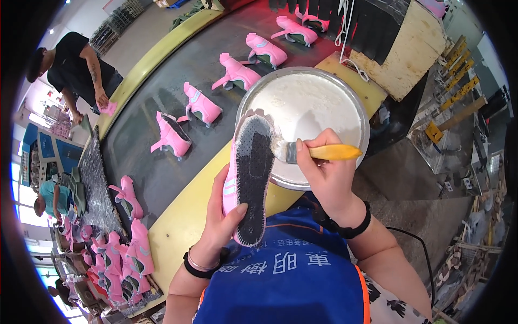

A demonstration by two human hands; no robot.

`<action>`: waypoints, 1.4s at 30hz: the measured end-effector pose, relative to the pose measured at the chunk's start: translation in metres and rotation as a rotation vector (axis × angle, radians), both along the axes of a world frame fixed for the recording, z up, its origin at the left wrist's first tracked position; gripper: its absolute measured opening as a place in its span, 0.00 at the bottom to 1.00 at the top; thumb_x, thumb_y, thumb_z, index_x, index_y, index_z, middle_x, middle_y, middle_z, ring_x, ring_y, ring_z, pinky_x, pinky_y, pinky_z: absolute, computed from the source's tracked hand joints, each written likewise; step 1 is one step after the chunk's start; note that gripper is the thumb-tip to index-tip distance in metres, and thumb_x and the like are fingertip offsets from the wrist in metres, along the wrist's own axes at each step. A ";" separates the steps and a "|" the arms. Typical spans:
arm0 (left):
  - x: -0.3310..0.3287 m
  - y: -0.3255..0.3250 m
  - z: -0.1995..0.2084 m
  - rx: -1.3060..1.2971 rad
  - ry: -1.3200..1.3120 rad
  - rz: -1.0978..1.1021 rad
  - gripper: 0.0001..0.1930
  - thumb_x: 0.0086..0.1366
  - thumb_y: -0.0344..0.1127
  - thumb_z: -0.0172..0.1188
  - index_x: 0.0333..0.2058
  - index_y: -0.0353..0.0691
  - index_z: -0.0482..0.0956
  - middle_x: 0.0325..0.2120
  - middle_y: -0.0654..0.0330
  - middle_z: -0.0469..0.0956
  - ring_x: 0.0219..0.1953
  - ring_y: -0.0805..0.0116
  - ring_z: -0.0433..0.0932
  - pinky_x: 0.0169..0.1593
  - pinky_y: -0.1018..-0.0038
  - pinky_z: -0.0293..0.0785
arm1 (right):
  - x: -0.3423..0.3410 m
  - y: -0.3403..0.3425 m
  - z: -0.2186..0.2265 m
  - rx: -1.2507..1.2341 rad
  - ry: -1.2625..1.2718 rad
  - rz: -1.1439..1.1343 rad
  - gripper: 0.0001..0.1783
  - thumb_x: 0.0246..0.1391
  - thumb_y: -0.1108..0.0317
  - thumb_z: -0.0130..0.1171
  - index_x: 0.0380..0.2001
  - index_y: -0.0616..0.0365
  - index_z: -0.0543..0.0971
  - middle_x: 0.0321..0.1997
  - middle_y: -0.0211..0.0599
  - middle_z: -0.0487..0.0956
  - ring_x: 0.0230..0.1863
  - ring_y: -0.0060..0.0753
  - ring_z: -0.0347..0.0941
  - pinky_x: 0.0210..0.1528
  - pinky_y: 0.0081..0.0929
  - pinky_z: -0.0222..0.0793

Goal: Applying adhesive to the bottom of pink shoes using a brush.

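A pink shoe upper [252,173] is held bottom up in my left hand [218,218], its dark stitched underside facing me. My left thumb presses on the heel end while the fingers wrap the pink side. In my right hand [329,175] is a paintbrush [329,153] with a yellow handle, gripped near its metal band. Its whitish bristles touch the right edge of the underside near the toe. A whitish coat shows along the toe rim. Behind both hands sits a wide round metal pan [362,116] of white liquid, partly hidden by the shoe upper and my right hand.
Several pink shoe uppers [202,105] lie spaced along a dark conveyor belt [145,92] with yellow edges [172,227]. More pink uppers [127,264] are heaped at the lower left. Black strips [345,32] hang at the belt's far end. A person [81,70] stands across the belt.
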State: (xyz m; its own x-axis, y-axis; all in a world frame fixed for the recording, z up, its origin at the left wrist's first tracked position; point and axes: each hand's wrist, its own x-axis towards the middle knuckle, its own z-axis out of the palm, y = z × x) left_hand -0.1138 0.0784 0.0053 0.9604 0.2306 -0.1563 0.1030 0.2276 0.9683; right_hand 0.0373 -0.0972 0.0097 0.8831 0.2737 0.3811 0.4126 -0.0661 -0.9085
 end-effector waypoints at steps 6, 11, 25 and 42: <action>-0.001 0.007 -0.017 0.085 -0.046 -0.002 0.45 0.62 0.41 0.63 0.71 0.33 0.49 0.62 0.47 0.67 0.63 0.58 0.70 0.66 0.62 0.66 | 0.008 0.006 0.010 0.061 -0.150 -0.018 0.09 0.58 0.75 0.67 0.28 0.61 0.75 0.20 0.29 0.75 0.21 0.16 0.71 0.23 0.19 0.63; -0.003 0.009 -0.023 0.148 -0.086 -0.006 0.44 0.62 0.39 0.62 0.71 0.33 0.49 0.63 0.47 0.66 0.63 0.58 0.70 0.66 0.62 0.66 | 0.008 0.022 0.004 0.044 -0.168 0.014 0.11 0.57 0.74 0.68 0.27 0.59 0.74 0.22 0.31 0.75 0.21 0.22 0.70 0.25 0.23 0.65; -0.004 0.019 -0.029 0.169 -0.121 0.042 0.45 0.59 0.37 0.62 0.71 0.33 0.49 0.63 0.47 0.66 0.65 0.57 0.68 0.67 0.61 0.64 | -0.008 0.010 0.025 -0.010 -0.089 0.109 0.10 0.58 0.75 0.67 0.27 0.61 0.75 0.21 0.31 0.76 0.22 0.15 0.70 0.25 0.20 0.65; -0.018 0.035 -0.031 0.159 -0.102 -0.018 0.45 0.61 0.40 0.64 0.72 0.34 0.50 0.63 0.48 0.66 0.65 0.59 0.67 0.67 0.63 0.62 | -0.020 0.013 0.034 0.120 -0.060 0.069 0.09 0.59 0.76 0.65 0.28 0.62 0.74 0.21 0.28 0.76 0.21 0.12 0.70 0.22 0.17 0.62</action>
State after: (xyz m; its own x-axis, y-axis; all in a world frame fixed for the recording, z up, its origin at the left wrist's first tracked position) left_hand -0.1314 0.1137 -0.0260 0.9735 0.2277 -0.0209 0.0049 0.0703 0.9975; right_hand 0.0177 -0.0842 0.0434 0.8385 0.2820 0.4663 0.4661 0.0722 -0.8818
